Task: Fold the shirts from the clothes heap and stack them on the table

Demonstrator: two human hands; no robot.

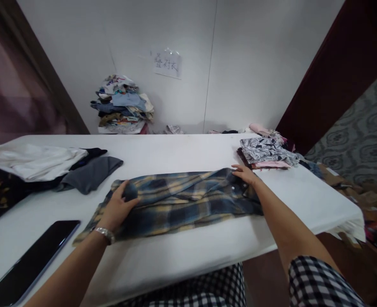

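Note:
A plaid shirt (175, 204) in blue, yellow and grey lies folded into a long strip across the white table, its buttoned collar end to the right. My left hand (116, 209), a silver bracelet at its wrist, rests on the shirt's left part with thumb and fingers spread. At the upper right edge, by the collar, my right hand (245, 174) has its fingers closed on the cloth; the fingertips are partly hidden. Small buttons show near the right hand.
A phone (31, 264) lies front left. Behind it are white (38, 160) and grey garments (92, 172). Folded clothes (265, 151) sit back right, near the table's (319, 204) right edge. A tall clothes pile (124, 104) stands by the wall, beside a paper sign (167, 64).

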